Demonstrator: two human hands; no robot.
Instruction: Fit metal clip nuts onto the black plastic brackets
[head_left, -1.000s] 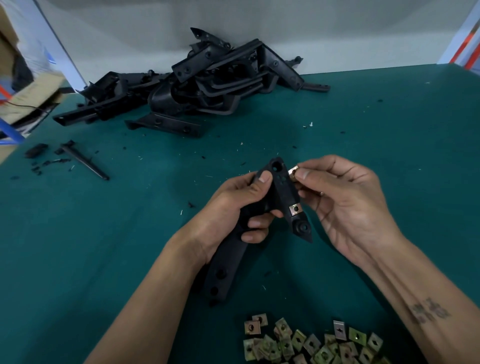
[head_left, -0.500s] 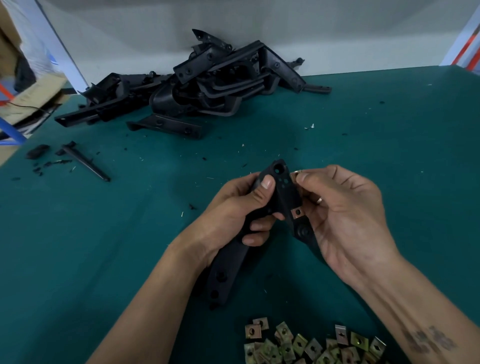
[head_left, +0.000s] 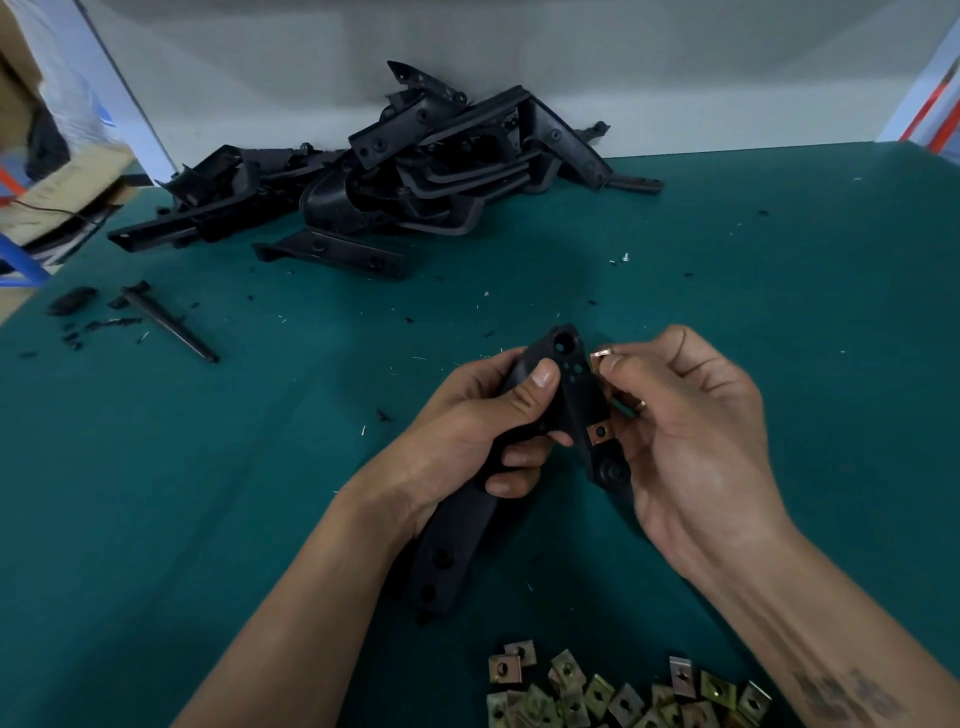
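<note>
My left hand (head_left: 483, 415) grips a bent black plastic bracket (head_left: 574, 395) over the middle of the green table, thumb pressed on its upper arm. One metal clip nut (head_left: 601, 432) sits fitted on the bracket's right edge, lower down. My right hand (head_left: 691, 431) pinches a second clip nut (head_left: 600, 358) between thumb and forefinger, right beside the bracket's upper end, touching or nearly touching its edge. The bracket's long lower arm (head_left: 447, 551) hangs down toward me, partly hidden under my left wrist.
A heap of loose clip nuts (head_left: 618, 696) lies at the near edge. A pile of black plastic brackets (head_left: 405, 171) is stacked at the back against the white wall. A thin black strip (head_left: 166, 322) and plastic crumbs lie at the left. Cardboard boxes (head_left: 62, 182) stand beyond the left edge.
My right hand has shifted slightly outward so the pinched clip nut shows again beside the bracket's upper end. The left hand keeps the same hold on the bracket.
</note>
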